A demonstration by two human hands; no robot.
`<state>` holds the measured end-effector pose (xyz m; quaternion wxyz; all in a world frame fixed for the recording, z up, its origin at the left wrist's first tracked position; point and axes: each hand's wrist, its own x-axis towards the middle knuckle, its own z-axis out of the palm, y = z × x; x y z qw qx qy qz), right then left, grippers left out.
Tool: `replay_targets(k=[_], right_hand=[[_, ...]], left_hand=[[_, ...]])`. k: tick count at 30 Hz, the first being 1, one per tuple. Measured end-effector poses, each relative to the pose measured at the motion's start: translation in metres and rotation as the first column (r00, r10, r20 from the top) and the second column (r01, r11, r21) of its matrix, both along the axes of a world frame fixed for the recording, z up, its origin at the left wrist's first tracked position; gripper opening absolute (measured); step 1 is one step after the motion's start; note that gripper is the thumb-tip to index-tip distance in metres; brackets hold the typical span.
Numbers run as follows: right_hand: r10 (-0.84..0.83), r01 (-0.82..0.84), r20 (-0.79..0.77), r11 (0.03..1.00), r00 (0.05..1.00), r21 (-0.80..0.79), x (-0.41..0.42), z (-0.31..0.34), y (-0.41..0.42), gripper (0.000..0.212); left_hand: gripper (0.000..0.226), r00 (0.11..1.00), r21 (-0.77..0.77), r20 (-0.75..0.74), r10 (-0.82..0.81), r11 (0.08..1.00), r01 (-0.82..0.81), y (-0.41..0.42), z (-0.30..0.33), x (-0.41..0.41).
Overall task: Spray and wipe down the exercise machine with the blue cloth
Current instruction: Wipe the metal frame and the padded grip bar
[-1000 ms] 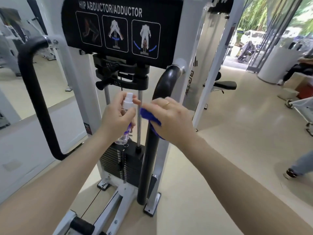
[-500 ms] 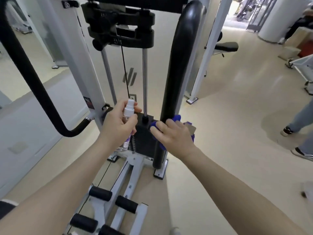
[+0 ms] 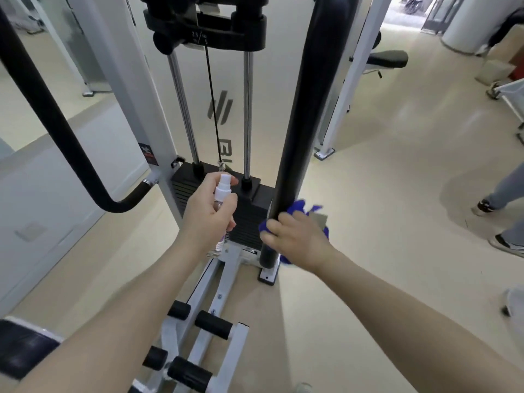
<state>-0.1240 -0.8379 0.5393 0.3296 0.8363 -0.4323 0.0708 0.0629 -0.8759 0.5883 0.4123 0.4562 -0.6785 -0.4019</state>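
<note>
The exercise machine has a white frame [image 3: 136, 89], a black weight stack [image 3: 246, 219] and two black padded bars. My right hand [image 3: 297, 236] grips the blue cloth [image 3: 297, 207] wrapped round the lower end of the right padded bar [image 3: 306, 109], close to its foot. My left hand [image 3: 208, 215] holds a small clear spray bottle [image 3: 222, 191] with a white nozzle upright in front of the weight stack, forefinger on top of the nozzle. Most of the cloth is hidden under my right hand and behind the bar.
A curved black padded bar [image 3: 56, 123] arcs at the left. Black foot rollers [image 3: 211, 324] on the white base rail lie below my arms. A person's legs and shoes [image 3: 502, 219] stand at the right on the beige floor. A black bench seat [image 3: 388, 59] is behind.
My right hand has slid the cloth down the right padded bar from mid height to near its foot. My view has tilted downward. My left hand still holds the bottle.
</note>
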Motion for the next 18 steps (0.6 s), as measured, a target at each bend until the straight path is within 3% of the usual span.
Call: replay_targets(k=[2,4,6,8,15,18], right_hand=[[0.025,-0.025,0.006,1.0,1.0,0.01,-0.005,0.007,0.002,0.031],[0.081,-0.053,0.128,0.976,0.988,-0.213,-0.008,0.049,-0.016,0.016],[0.131,-0.02,0.241,0.909,0.962,-0.415,-0.01,0.089,-0.035,0.016],[0.176,-0.021,0.287,0.882,0.942,-0.471,-0.01,0.088,-0.037,0.017],[0.118,-0.074,0.232,0.979,0.966,-0.189,-0.016,0.014,-0.027,0.021],[0.149,-0.147,0.103,0.989,0.983,-0.033,-0.019,-0.003,-0.009,0.029]], left_hand=[[0.015,1.0,-0.008,-0.009,-0.002,1.0,0.002,0.004,-0.005,-0.005],[0.012,1.0,-0.009,-0.014,0.015,1.0,-0.015,0.008,-0.013,-0.012],[0.012,0.999,0.014,-0.035,0.039,0.999,-0.038,0.009,-0.022,-0.019],[0.012,0.994,0.036,-0.087,0.059,0.998,-0.056,0.011,-0.029,-0.028],[0.011,0.973,0.055,-0.113,0.199,0.98,-0.194,0.018,-0.061,-0.051],[0.014,0.97,0.072,-0.104,0.221,0.974,-0.215,0.027,-0.07,-0.048]])
